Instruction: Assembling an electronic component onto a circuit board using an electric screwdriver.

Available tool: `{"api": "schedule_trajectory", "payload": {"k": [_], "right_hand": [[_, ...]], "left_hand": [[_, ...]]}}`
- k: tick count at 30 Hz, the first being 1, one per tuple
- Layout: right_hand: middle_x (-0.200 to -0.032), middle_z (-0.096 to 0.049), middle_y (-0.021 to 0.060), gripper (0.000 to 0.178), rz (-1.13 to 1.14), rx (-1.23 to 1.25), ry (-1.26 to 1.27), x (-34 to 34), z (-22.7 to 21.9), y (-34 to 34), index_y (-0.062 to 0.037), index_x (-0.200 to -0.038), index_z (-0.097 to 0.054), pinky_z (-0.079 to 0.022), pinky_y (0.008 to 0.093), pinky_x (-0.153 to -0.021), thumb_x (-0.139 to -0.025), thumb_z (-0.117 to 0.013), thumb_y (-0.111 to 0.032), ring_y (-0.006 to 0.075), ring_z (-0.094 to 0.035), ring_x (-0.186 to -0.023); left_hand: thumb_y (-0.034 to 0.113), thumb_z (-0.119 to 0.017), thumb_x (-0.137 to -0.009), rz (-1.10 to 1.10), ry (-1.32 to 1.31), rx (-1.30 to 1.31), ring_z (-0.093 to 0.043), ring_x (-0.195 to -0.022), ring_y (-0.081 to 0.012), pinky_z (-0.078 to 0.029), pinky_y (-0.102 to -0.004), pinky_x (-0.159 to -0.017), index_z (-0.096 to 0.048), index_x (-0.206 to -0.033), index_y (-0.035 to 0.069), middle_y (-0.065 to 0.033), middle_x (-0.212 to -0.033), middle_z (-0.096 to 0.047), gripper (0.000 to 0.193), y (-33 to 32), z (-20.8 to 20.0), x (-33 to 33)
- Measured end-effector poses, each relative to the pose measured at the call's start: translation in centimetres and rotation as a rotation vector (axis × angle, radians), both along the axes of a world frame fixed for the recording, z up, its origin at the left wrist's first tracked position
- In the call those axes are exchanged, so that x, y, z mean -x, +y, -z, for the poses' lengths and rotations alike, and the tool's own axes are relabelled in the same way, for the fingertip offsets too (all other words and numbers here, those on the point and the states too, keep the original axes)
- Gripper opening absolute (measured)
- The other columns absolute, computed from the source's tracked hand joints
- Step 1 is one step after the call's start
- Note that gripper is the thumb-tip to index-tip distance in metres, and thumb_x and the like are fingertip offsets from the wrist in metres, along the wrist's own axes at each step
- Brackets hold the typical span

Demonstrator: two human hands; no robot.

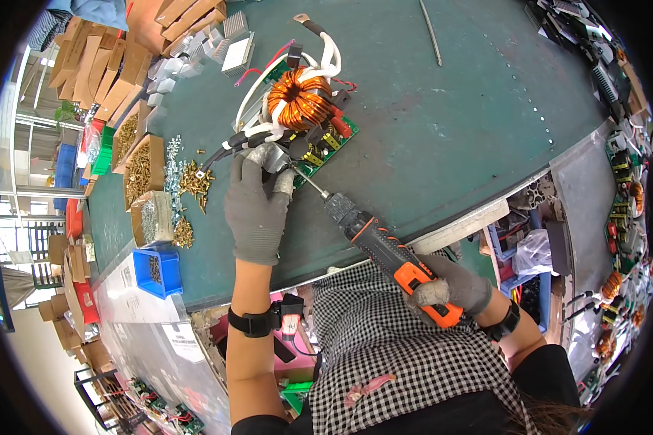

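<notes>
1. Far left: three open boxes (167,217) of small hardware, two brassy and one silvery. Too many bits in there to count.
2. One blue bin (171,272) below those, dark little parts inside, too small to make out.
3. Two loose brass piles (195,184) on the green mat (457,138), just right of the boxes.
4. Left hand (255,210), grey glove: thumb and fingers hold the near-left corner of the circuit board, silvery metal between them. Some fingertips are hard to see.
5. One circuit board (328,155) on the mat, front and centre, its near-right edge slanting up to the right. One copper coil (308,106) hides much of it.
6. One orange-and-black power driver (376,246), long axis diagonal, bit pointing up-left at the board by the left thumb. Can't make out the exact contact.
7. Right hand (453,284), also gloved, fingers wrapped around the driver's handle; some are hidden.
</notes>
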State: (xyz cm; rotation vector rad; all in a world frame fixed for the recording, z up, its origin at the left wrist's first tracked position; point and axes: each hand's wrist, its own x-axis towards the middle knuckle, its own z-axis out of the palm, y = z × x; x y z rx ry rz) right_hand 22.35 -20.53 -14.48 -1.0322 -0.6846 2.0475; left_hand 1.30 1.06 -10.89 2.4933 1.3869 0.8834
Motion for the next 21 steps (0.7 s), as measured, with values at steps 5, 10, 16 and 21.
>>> {"api": "schedule_trajectory", "payload": {"k": [5,10,16,21], "right_hand": [[-0.087,-0.061,0.0087,0.058,0.044,0.104,0.238,0.1,1.4,-0.6,0.0011,-0.122,-0.044,-0.054,0.0266,-0.052,-0.079,-0.074,-0.023,0.0147,-0.061,-0.065],[-0.087,-0.061,0.009,0.06,0.059,0.111,0.17,0.5,0.8,-0.5,-0.0001,-0.123,-0.045,-0.055,0.0273,-0.051,-0.078,-0.075,-0.027,0.0156,-0.062,-0.065],[-0.085,-0.061,0.0083,0.062,0.068,0.127,0.236,0.8,0.1,-0.3,0.0015,-0.12,-0.047,-0.055,0.0274,-0.051,-0.076,-0.077,-0.03,0.0148,-0.062,-0.065],[-0.084,-0.06,0.0066,0.066,0.06,0.088,0.157,1.3,-0.1,0.0,0.0028,-0.114,-0.049,-0.054,0.0269,-0.052,-0.072,-0.08,-0.039,0.0137,-0.061,-0.066]], "left_hand": [[0.008,-0.072,-0.076,0.04,-0.034,0.003,-0.062,-0.087,-0.0266,-0.051,-0.0354,-0.075,-0.059,-0.111,0.004,-0.0117,-0.101,-0.057,0.037,0.0,-0.2,-0.2],[0.009,-0.073,-0.077,0.018,-0.04,0.034,-0.062,-0.088,-0.0268,-0.051,-0.0355,-0.076,-0.058,-0.112,0.004,-0.0117,-0.101,-0.057,0.038,0.0,0.0,0.0],[0.019,-0.072,-0.077,0.019,-0.037,0.002,-0.063,-0.09,-0.0343,-0.051,-0.0406,-0.073,-0.059,-0.115,0.008,-0.0156,-0.113,-0.058,0.042,0.2,0.6,0.3],[0.021,-0.071,-0.078,0.022,0.012,-0.044,-0.062,-0.093,-0.0359,-0.05,-0.0413,-0.076,-0.058,-0.115,0.007,-0.0169,-0.114,-0.058,0.042,0.2,0.2,0.3]]}}
